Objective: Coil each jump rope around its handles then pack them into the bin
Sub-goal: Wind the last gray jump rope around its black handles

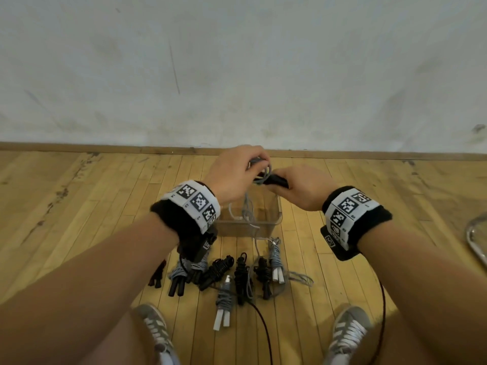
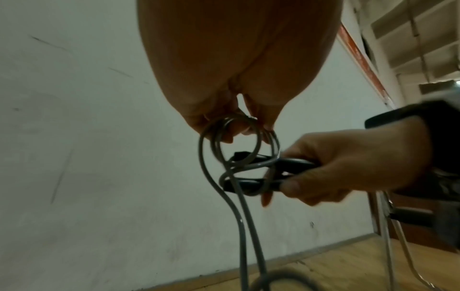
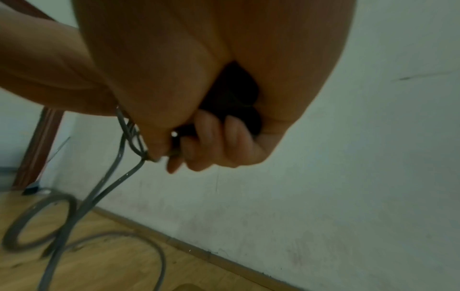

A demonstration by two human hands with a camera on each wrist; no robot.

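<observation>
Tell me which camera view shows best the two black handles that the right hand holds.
The left wrist view: both black handles stick out of the right hand, with grey rope looped around them. The head view shows only one dark end between the hands. In the right wrist view, curled fingers almost hide them.

A pale, scuffed wall (image 1: 237, 69) marked with thin dark streaks fills the upper view. A wooden baseboard (image 1: 79, 147) runs along its foot. Below lies a worn plank floor (image 1: 79, 206) in yellow-brown wood, stained in patches. A curved metal chair frame (image 1: 477, 241) shows at the right edge.
</observation>
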